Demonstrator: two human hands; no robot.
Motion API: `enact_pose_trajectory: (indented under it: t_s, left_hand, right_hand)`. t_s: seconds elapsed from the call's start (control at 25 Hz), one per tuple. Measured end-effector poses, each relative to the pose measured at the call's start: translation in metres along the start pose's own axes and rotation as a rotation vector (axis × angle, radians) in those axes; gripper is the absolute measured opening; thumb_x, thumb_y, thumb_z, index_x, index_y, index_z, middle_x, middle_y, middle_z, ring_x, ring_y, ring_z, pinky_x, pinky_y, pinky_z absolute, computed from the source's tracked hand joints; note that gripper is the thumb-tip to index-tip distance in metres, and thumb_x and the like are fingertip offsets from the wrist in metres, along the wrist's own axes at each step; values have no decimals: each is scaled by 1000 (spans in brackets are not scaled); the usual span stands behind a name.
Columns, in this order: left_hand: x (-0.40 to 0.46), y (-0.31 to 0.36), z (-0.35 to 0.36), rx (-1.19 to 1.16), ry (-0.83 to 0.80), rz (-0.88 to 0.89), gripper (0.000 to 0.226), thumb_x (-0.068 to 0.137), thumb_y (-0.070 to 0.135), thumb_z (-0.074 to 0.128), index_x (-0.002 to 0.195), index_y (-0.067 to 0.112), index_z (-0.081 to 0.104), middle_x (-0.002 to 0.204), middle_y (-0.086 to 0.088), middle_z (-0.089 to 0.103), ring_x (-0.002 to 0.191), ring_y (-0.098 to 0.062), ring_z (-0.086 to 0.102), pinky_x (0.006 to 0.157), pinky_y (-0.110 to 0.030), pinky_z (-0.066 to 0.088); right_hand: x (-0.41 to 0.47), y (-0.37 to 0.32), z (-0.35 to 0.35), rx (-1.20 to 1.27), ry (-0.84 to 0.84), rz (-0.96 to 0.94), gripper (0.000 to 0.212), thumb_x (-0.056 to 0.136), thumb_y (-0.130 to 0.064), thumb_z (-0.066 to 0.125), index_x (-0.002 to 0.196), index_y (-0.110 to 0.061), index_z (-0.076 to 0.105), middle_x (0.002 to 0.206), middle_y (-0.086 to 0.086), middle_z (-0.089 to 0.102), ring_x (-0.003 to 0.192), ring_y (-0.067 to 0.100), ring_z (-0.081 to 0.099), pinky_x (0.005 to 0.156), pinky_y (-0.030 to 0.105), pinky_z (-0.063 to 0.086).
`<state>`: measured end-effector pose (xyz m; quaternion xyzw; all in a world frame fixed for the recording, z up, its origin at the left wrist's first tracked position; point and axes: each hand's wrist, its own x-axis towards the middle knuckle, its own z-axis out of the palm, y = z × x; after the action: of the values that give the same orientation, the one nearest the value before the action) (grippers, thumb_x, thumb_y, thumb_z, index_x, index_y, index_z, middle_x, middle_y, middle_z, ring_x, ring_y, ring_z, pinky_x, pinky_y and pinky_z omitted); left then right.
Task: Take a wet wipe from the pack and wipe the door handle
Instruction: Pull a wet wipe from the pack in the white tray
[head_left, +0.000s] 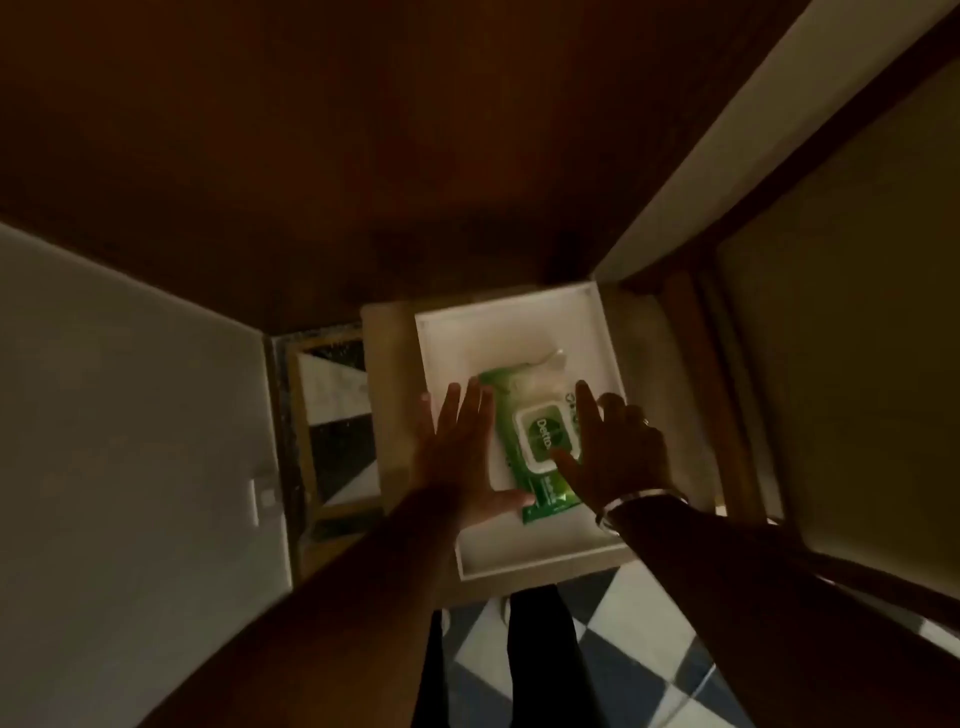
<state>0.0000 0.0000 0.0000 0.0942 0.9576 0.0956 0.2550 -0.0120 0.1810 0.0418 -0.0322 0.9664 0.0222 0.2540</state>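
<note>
Dim light: left hand (460, 447) spread flat beside the green wet-wipe pack (537, 441) in the white tray (441, 338); right hand (615, 447), fingers open, covers the pack's right edge.

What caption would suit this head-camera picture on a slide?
Both hands, left and right, open around a green wipe pack, lid closed, in a white tray.
</note>
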Motion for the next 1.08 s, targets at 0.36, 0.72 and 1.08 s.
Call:
enact_pose_trajectory:
  t_s: [0.36, 0.72, 1.08]
  left_hand:
    - [27, -5, 49, 55, 60, 48, 135, 51, 93, 42, 148, 10, -1, 158, -15, 7, 144, -32, 3, 110, -63, -11]
    - [27, -6, 47, 45, 60, 32, 138, 46, 95, 40, 148, 11, 0, 158, -15, 10, 144, -32, 6, 110, -64, -7]
    - [30, 5, 18, 42, 174, 113, 85, 80, 75, 36, 145, 22, 23, 152, -15, 31, 142, -36, 17, 112, -64, -2]
  right_hand:
    - [37, -31, 41, 274, 9, 118, 78, 77, -61, 64, 134, -12, 43, 122, 13, 48, 104, 32, 55, 80, 41, 55]
    - [25, 45, 37, 454, 116, 334, 33, 94, -13, 56, 127, -10, 62, 119, 19, 65, 108, 37, 62, 91, 42, 50]
    - [24, 21, 31, 356, 45, 24, 29, 95, -17, 56, 121, -12, 67, 121, 11, 68, 109, 30, 66, 93, 40, 54]
